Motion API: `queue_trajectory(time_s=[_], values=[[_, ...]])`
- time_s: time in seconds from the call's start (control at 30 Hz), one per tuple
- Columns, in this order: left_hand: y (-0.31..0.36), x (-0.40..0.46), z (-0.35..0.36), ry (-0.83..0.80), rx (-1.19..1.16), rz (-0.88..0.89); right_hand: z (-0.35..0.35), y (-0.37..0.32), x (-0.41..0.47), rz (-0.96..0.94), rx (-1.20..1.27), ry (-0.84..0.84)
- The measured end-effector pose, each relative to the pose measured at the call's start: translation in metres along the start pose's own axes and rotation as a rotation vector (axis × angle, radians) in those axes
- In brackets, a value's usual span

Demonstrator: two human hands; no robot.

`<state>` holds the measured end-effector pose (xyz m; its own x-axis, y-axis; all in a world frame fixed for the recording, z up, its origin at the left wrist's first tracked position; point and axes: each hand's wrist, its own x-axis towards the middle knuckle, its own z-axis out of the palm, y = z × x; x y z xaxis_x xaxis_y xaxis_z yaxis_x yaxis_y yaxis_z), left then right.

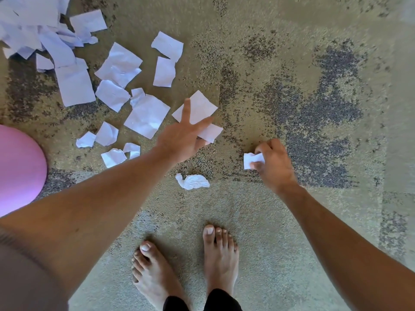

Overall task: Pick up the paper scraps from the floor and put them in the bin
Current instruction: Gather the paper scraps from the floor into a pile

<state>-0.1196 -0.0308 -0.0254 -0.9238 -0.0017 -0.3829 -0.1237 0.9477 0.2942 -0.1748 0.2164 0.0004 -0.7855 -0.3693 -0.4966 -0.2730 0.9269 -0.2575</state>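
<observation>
Several white paper scraps [147, 115] lie scattered over the carpet at the upper left, thickening into a heap [29, 25] at the top left corner. My left hand [182, 135] reaches over them with fingers spread, above a square scrap [199, 106] and a smaller scrap [212, 133]; it holds nothing that I can see. My right hand [272, 162] is closed on a small white scrap [252, 160] just above the floor. A crumpled paper ball [193, 181] lies between my hands, near my feet. A pink rounded object [20, 167], possibly the bin, shows at the left edge.
The floor is a beige carpet [314, 97] with dark speckled patches. My two bare feet [186, 265] stand at the bottom centre. The right half of the carpet holds no paper.
</observation>
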Motion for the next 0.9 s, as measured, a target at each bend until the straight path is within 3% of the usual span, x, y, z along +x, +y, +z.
queue_trajectory(time_s=[0.17,0.37,0.5,0.7,0.9], values=[[-0.008,-0.003,-0.004,0.095,0.057,-0.019,0.009,-0.012,-0.008,-0.152,-0.069,0.094],[-0.007,-0.002,-0.031,0.218,0.092,-0.131,0.016,-0.076,-0.027,-0.372,0.07,-0.243],[-0.022,-0.016,-0.037,0.385,-0.277,-0.331,0.04,-0.111,-0.03,-0.481,0.064,-0.362],[-0.046,-0.076,-0.027,0.633,-0.949,-0.577,0.057,-0.122,-0.031,-0.511,0.053,-0.308],[-0.061,-0.123,0.001,0.621,-1.168,-0.793,0.067,-0.125,-0.033,-0.534,-0.089,-0.221]])
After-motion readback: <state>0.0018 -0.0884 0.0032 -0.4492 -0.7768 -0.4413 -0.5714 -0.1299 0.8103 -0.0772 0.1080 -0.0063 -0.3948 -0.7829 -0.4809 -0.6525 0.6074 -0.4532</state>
